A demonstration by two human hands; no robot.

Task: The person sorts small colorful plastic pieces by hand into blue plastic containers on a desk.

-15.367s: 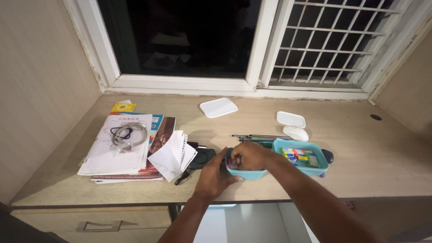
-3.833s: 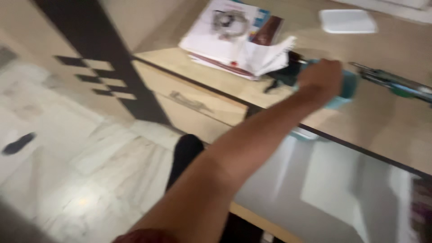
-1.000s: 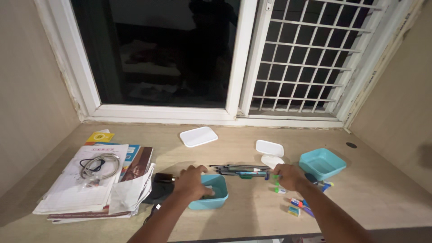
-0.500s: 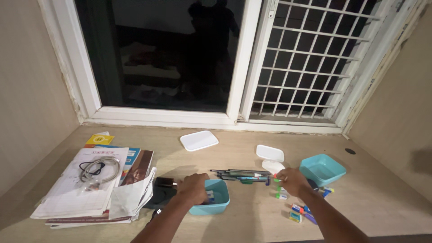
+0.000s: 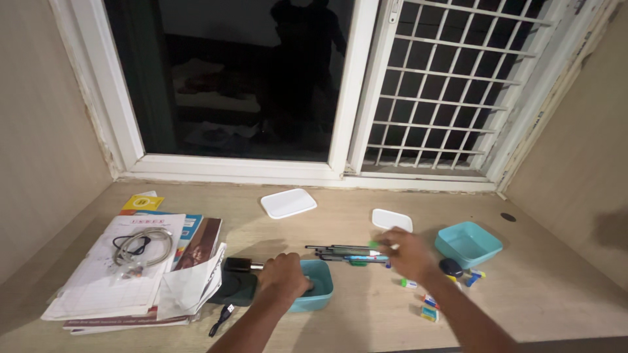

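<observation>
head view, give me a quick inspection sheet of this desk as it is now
surface: pale wood-grain desk under a window.
job's things: small teal tub under the left hand; row of pens and loose small coloured pieces by the right hand; second teal tub at right.
clutter: stack of papers and books, dark pouch, two white lids.
grippers: left hand grips the tub rim; right hand pinches a small green-tipped piece.
cables: grey coil on the papers.
surroundings: dark window pane, white grille, beige walls.
</observation>
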